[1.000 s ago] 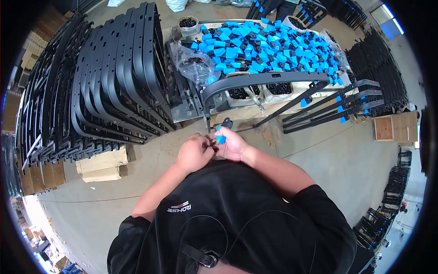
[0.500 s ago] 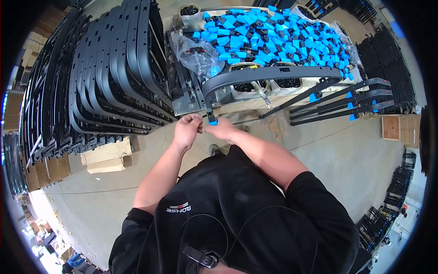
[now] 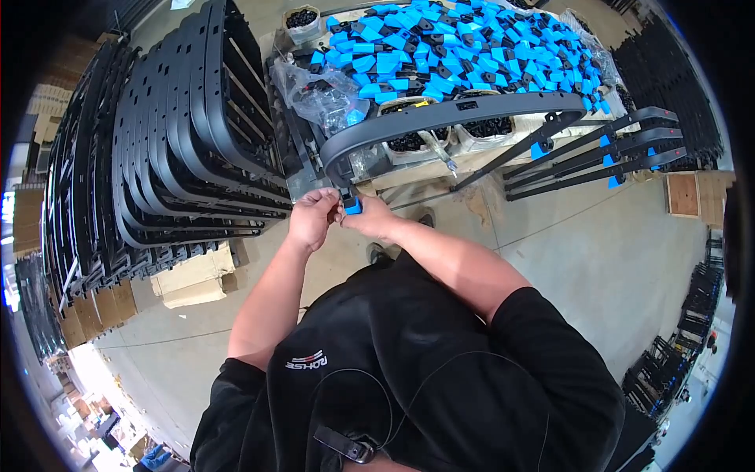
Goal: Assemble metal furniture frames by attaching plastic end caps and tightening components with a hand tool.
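Observation:
A dark grey curved metal frame (image 3: pixel 425 118) leans across the front of the workbench, its near left end coming down between my hands. On that end sits a blue plastic piece with black on it (image 3: pixel 353 205). My right hand (image 3: pixel 371 219) is wrapped round the end of the frame from the right, fingers against the blue piece. My left hand (image 3: pixel 313 218) is pinched closed at the left side of the same end, touching it or very close. Whatever is between its fingertips is too small to make out.
Many blue and black plastic pieces (image 3: pixel 464 47) are heaped on the bench. Tubs of small black parts (image 3: pixel 486 132) and a clear plastic bag (image 3: pixel 314 94) are by them. Similar frames (image 3: pixel 177 134) stand stacked at left; several more bars (image 3: pixel 605 161) jut out at right. Flattened cardboard (image 3: pixel 193 279) lies on the floor.
Both hands and the frame's near end have shifted left in view. My left hand has come in closer to the blue piece and the frame end.

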Action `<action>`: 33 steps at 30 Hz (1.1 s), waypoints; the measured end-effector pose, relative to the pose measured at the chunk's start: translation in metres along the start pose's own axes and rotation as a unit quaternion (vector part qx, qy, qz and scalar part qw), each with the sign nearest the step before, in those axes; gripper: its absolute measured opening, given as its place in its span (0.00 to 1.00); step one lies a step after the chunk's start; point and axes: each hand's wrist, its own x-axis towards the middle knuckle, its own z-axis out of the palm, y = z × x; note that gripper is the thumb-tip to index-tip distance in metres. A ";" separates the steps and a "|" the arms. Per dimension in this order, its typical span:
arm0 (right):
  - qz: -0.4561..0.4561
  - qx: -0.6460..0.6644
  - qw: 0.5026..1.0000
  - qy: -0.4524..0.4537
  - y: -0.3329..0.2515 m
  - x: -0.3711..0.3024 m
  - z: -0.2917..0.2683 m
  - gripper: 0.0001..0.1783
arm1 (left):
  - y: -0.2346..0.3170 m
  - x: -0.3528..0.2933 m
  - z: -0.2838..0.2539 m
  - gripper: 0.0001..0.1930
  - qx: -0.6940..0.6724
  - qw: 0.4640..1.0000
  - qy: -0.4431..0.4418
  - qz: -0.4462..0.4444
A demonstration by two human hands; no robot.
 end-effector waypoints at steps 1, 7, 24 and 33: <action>0.006 -0.052 0.999 0.008 0.000 -0.002 -0.001 0.19 | -0.001 0.000 0.000 0.08 0.006 1.000 0.019 0.012; 0.016 -0.022 0.999 0.036 0.033 0.007 -0.004 0.18 | -0.009 -0.015 0.038 0.09 0.032 0.979 0.202 0.017; 0.095 0.387 0.916 -0.035 0.003 -0.043 -0.044 0.22 | -0.023 -0.055 0.048 0.18 0.439 0.842 0.132 0.284; 0.041 0.431 0.900 -0.053 -0.029 -0.074 -0.045 0.22 | -0.001 -0.063 0.073 0.10 0.557 0.745 -0.039 0.365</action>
